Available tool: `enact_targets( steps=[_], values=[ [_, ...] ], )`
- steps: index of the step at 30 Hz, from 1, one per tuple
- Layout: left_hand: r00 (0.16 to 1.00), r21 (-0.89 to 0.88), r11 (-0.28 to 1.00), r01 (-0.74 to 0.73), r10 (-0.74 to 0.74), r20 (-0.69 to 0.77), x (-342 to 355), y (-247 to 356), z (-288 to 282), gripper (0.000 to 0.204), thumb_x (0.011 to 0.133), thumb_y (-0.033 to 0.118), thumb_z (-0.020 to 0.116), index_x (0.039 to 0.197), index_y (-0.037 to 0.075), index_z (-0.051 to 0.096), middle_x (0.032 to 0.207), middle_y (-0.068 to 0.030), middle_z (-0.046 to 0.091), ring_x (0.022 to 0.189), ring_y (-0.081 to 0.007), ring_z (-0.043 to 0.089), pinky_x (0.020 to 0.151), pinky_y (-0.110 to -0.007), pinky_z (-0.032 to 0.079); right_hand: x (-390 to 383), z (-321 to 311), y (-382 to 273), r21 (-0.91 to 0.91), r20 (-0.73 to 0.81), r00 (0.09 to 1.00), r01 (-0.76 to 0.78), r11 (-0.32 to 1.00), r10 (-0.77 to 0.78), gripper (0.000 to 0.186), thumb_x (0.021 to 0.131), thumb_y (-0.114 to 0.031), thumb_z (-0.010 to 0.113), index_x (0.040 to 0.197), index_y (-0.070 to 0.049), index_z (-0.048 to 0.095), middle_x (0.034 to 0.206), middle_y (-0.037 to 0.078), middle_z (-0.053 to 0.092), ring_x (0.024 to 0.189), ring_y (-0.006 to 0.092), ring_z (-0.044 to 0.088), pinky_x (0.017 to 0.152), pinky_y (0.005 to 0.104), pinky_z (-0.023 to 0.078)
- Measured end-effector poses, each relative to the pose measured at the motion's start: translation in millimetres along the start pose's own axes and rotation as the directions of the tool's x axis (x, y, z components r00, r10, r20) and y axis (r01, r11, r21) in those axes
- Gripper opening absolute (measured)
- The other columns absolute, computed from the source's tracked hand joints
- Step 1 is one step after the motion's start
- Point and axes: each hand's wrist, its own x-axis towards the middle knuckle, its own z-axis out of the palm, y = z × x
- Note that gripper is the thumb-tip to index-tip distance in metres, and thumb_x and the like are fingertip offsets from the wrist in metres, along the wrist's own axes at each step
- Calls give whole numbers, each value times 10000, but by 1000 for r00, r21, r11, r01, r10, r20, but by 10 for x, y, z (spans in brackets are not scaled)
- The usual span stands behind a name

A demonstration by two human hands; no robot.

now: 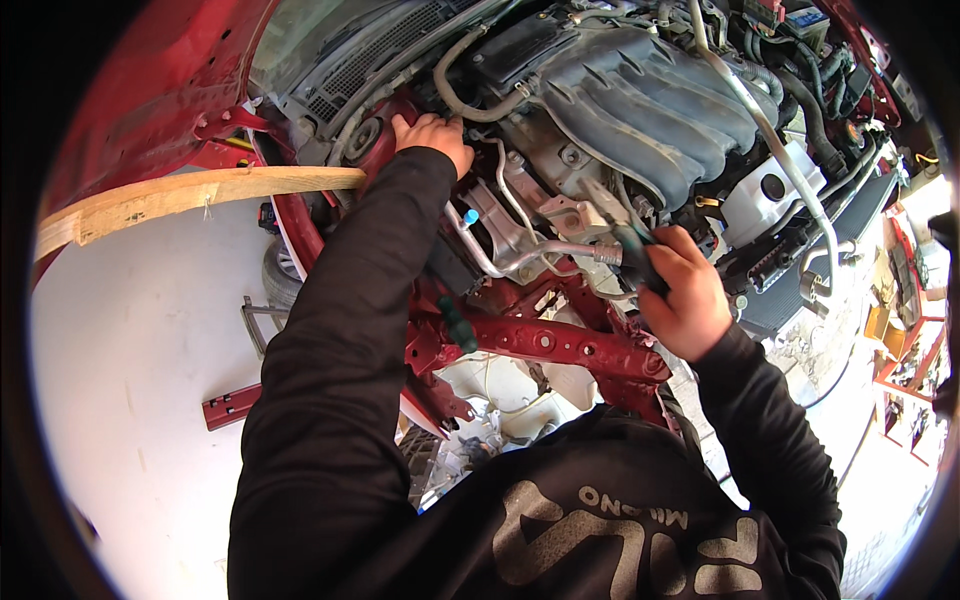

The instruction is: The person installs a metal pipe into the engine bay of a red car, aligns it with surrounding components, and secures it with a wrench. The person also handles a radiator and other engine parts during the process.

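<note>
My right hand point(685, 295) is closed around the dark green and black handles of a pair of pliers point(630, 240). The pliers' grey jaws point up and left over the metal engine parts beside the black engine cover point(650, 100). Just below them runs a silver metal pipe point(530, 258) with a crimped end; a bright blue cap point(471, 216) sits on its left stretch. My left hand point(440, 142) rests at the red strut tower point(375, 145), fingers a little apart and holding nothing I can see. Its palm side is hidden.
A wooden strip point(200, 190) reaches in from the left to the strut tower. A red frame rail point(520, 338) crosses in front of me, with a dark green handle point(457, 325) beside it. A white reservoir point(775, 190) and a radiator point(850, 250) stand right. The raised red hood point(150, 80) is upper left.
</note>
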Motion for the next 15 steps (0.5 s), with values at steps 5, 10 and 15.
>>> enact_targets(
  steps=[5, 10, 15],
  values=[
    [999, 5, 1000, 8, -8, 45, -29, 2, 54, 498, 898, 330, 693, 1337, 98, 724, 1235, -62, 775, 1322, -208, 608, 1172, -726, 267, 129, 218, 74, -12, 42, 999, -23, 1000, 23, 324, 757, -48, 707, 1070, 31, 677, 1090, 233, 627, 982, 481, 652, 849, 510, 564],
    [986, -68, 998, -20, 9, -167, -77, 13, 158, 379, 864, 322, 744, 1135, 61, 790, 1078, -79, 805, 1205, -244, 660, 1187, -734, 274, 88, 240, 94, -94, 61, 998, 41, 995, -35, 295, 770, 3, 693, 1061, 28, 653, 1040, 221, 607, 936, 467, 639, 813, 496, 551],
    [991, -37, 999, 0, -5, -131, -81, 65, 240, 402, 872, 278, 709, 1205, 65, 782, 1080, -77, 805, 1218, -245, 658, 1189, -722, 253, 59, 257, 82, -163, 179, 983, -16, 986, 46, 376, 732, -75, 749, 1087, 6, 652, 1092, 220, 617, 977, 468, 657, 849, 518, 570]
  ],
)
